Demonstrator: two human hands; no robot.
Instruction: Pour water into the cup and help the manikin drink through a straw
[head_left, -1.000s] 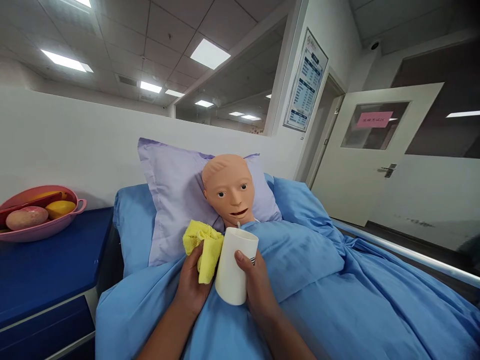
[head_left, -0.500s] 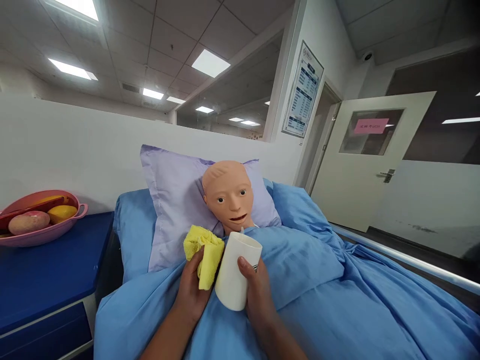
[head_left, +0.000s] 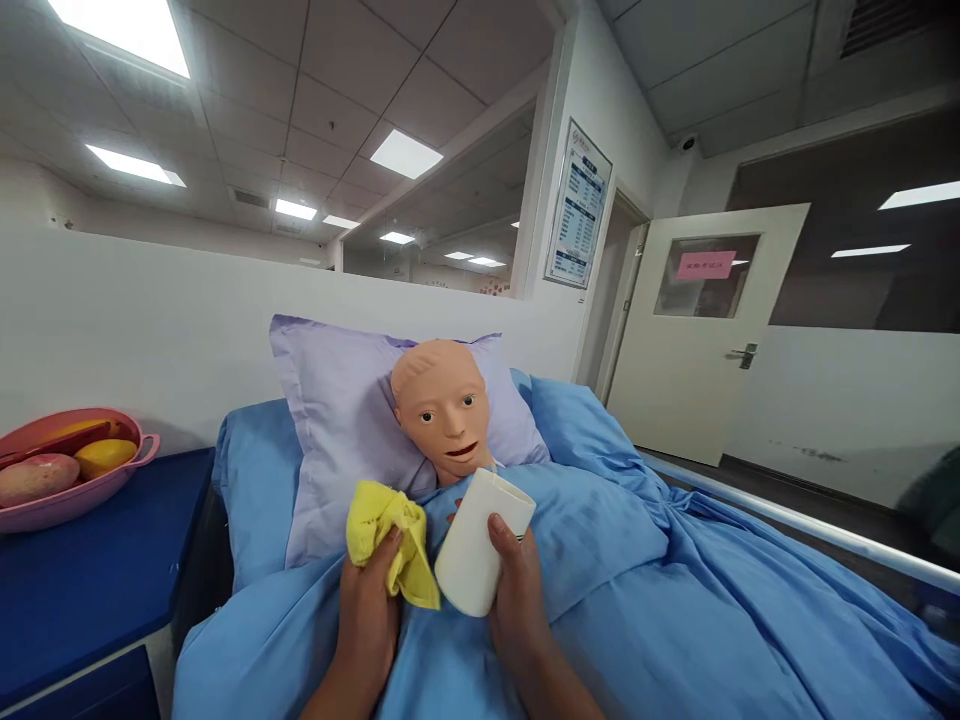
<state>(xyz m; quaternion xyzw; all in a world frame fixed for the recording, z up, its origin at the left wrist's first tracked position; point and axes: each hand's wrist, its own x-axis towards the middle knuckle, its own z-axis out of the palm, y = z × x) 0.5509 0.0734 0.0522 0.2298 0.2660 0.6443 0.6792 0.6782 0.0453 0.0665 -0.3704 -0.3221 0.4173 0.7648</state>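
Head view is showing a white cup (head_left: 476, 555) sitting in the right hand (head_left: 519, 590), held over the blue quilt (head_left: 600, 540) just below the chin of a manikin (head_left: 442, 400). Its mouth is facing up, and the whole cup is tilting toward the right. The right thumb is pressing on the near wall while the fingers are wrapping round the side, mostly out of sight. Beside it, the left hand (head_left: 371, 605) is gripping a bunched yellow cloth (head_left: 379, 520), thumb on top, with a corner drooping toward the base of the cup; whether they are touching, I cannot tell.

Compared with half a second ago, the cup is leaning further right, and the cloth is hanging looser, its upper part standing more clearly apart from the cup. Both hands are keeping their holds, so neither thing is being put down; I judge that the cup is being eased back from upright rather than carried away.

Further out, the manikin's head is resting on a lilac pillow (head_left: 337, 400), mouth slightly parted, no cloth or cup touching its lips. At far left, a pink basket (head_left: 75, 512) of fruit (head_left: 106, 458) is standing on a blue cabinet (head_left: 90, 580). Off to the right, a rail (head_left: 787, 525) is running along the bed, and a pale door (head_left: 667, 380) is standing ajar.
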